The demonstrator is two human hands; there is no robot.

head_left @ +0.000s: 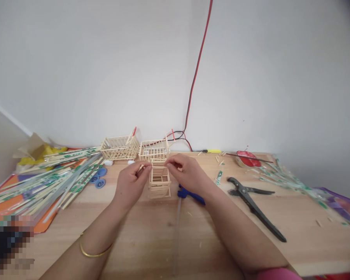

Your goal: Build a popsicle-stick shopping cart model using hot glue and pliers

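A small open frame of pale wooden sticks (160,187) stands on the table in front of me. At its upper left corner my left hand (134,179) has thumb and forefinger pinched together. My right hand (186,173) pinches the upper right side of the same frame. Two finished-looking stick carts sit behind: one cart (119,148) at the left with a red handle, another cart (154,149) partly behind the frame. A blue glue gun (192,194) with a long translucent stick lies by my right wrist, partly covered by it.
Packaged chopsticks (72,182) are heaped at the left, near blue coiled discs (100,182). Black-handled pliers (255,208) lie at the right. Farther back are a red-topped container (249,158), a yellow-handled tool (214,151) and torn wrappers (291,181). A red-black cable (196,70) hangs along the wall.
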